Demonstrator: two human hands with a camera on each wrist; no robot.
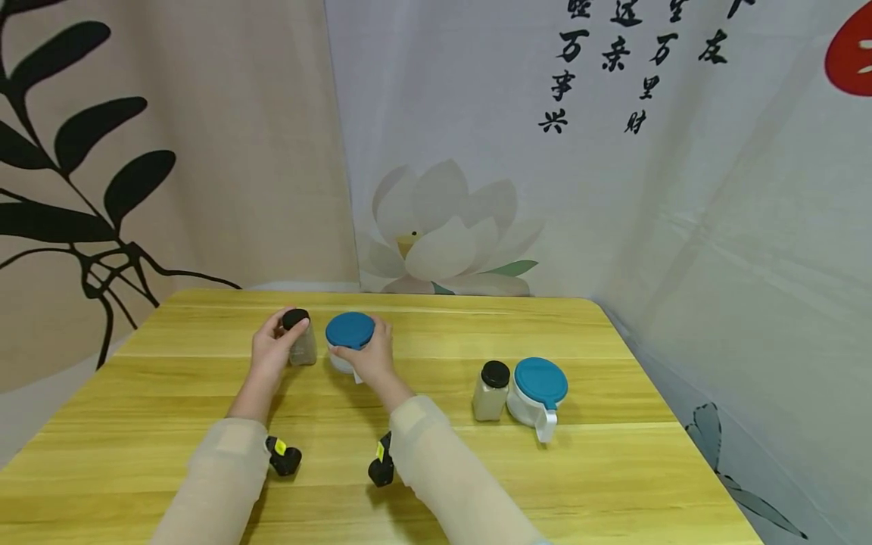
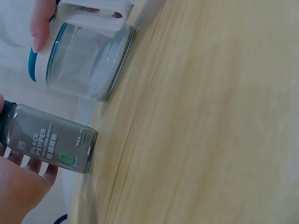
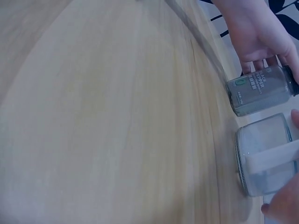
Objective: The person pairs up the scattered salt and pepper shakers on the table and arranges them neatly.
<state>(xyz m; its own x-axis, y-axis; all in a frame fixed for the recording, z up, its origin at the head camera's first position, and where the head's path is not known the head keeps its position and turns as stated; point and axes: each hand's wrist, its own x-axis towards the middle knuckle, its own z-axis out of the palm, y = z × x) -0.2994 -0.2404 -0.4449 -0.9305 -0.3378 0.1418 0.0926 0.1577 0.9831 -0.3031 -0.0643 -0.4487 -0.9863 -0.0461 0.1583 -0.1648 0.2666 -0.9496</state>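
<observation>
My left hand [image 1: 268,354] grips a pepper bottle [image 1: 304,350] near its black cap, thumb and fingers on opposite sides. "Black pepper" is printed on the clear bottle [image 2: 51,137] in the left wrist view. Just to its right, my right hand [image 1: 375,362] holds a glass seasoning jar [image 1: 350,328] by its top, around the blue lid. A white handle juts from this jar [image 3: 266,156] in the right wrist view. Bottle and jar are upright and apart, their bases at or very near the tabletop; I cannot tell whether they touch it.
Farther right on the wooden table [image 1: 545,492] stand a second black-capped bottle [image 1: 491,392] with pale contents and another blue-lidded jar [image 1: 538,386], close together. A printed cloth [image 1: 436,136] hangs behind the table. Both wrists carry small black devices [image 1: 284,458].
</observation>
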